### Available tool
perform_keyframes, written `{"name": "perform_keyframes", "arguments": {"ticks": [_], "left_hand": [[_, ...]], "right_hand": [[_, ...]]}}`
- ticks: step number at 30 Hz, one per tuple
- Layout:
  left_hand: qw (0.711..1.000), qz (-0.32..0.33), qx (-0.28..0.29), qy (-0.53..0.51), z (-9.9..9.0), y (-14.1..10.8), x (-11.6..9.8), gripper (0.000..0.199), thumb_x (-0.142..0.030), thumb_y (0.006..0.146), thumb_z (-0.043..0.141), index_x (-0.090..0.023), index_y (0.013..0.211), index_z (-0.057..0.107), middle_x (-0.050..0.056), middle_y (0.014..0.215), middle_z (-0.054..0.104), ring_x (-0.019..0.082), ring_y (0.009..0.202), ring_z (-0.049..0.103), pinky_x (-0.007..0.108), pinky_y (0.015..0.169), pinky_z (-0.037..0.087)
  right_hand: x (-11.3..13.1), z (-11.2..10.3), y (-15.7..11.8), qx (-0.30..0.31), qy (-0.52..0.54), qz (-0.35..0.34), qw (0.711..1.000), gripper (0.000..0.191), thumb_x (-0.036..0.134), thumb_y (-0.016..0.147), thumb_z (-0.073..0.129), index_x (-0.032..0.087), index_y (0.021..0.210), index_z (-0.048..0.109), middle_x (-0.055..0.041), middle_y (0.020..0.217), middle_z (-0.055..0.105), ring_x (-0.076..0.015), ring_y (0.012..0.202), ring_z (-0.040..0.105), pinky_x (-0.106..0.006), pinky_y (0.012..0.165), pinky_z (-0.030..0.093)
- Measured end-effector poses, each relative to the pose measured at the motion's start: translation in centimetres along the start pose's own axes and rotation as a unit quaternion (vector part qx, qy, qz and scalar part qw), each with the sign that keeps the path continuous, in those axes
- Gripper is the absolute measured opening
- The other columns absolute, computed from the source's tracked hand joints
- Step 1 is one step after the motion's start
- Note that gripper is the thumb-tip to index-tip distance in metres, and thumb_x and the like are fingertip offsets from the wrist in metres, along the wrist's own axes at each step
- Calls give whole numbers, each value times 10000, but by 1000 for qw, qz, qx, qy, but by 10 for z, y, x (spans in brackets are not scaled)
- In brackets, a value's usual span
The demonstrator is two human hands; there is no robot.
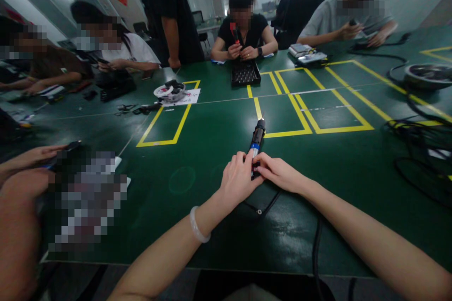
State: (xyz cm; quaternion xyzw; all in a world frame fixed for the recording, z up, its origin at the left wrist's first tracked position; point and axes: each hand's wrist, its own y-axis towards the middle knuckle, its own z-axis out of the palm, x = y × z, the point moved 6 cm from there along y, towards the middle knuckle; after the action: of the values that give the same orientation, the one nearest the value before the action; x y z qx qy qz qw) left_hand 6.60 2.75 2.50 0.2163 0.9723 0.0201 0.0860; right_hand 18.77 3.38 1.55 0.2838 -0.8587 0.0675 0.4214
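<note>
An electric screwdriver (259, 132), black with a blue band and a silver section, lies tilted over the green table (208, 150), its narrow end pointing away from me. My left hand (238, 176) is closed around its near part from the left, a pale bracelet on the wrist. From the right, my right hand (278, 172) pinches the same near part, fingers beside the left ones. Both hands hide much of the handle. A black cable (271, 201) with a small metal ring comes out below my hands.
Yellow tape outlines (289, 134) mark the table ahead. A white tape roll (165, 89) sits on paper at left; a black tray (246, 74) stands opposite. Tangled cables (420, 136) and a round metal dish (429, 76) lie right. A neighbour's hand (38, 156) is close at left; other people sit around.
</note>
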Motion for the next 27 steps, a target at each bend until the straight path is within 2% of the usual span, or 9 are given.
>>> {"name": "perform_keyframes", "arguments": {"ticks": [3, 6, 16, 22, 27], "left_hand": [[1000, -4, 4, 5, 1, 1, 1, 673, -509, 920, 535, -218, 1493, 338, 98, 1162, 522, 251, 1051, 553, 349, 846, 485], [1000, -8, 7, 8, 2, 2, 4, 671, -471, 924, 536, -224, 1508, 315, 98, 1175, 522, 246, 1053, 557, 339, 841, 483], [1000, 4, 3, 30, -1, 1, 18, 704, -509, 926, 540, -243, 1526, 286, 98, 1183, 517, 240, 1030, 553, 335, 826, 485], [999, -18, 12, 45, -8, -5, 52, 681, -516, 945, 488, -242, 1535, 288, 109, 1206, 508, 243, 1044, 551, 331, 823, 489], [994, -81, 30, 67, -16, -14, 100, 687, -557, 960, 413, -244, 1555, 275, 131, 1271, 490, 272, 1057, 556, 370, 827, 502]], "right_hand": [[-1, 0, -1, 1, -7, 5, 1000, 267, 256, 994, 439, 194, 1250, 481, 6, 789, 583, -162, 698, 573, -267, 687, 394], [-1, -1, -2, -3, -9, 13, 1000, 293, 276, 997, 437, 196, 1278, 463, 19, 756, 562, -157, 671, 552, -268, 678, 385], [-20, -15, -2, -65, 75, 56, 993, 190, 317, 997, 436, 192, 1133, 480, 73, 627, 490, -126, 561, 537, -251, 621, 403], [-32, -20, -2, -84, 105, 67, 989, 194, 350, 997, 440, 196, 1094, 506, 73, 605, 492, -119, 537, 540, -243, 589, 426], [-37, -21, -1, -86, 119, 80, 986, 211, 351, 990, 452, 184, 1092, 530, 69, 614, 497, -115, 534, 544, -241, 578, 428]]}}
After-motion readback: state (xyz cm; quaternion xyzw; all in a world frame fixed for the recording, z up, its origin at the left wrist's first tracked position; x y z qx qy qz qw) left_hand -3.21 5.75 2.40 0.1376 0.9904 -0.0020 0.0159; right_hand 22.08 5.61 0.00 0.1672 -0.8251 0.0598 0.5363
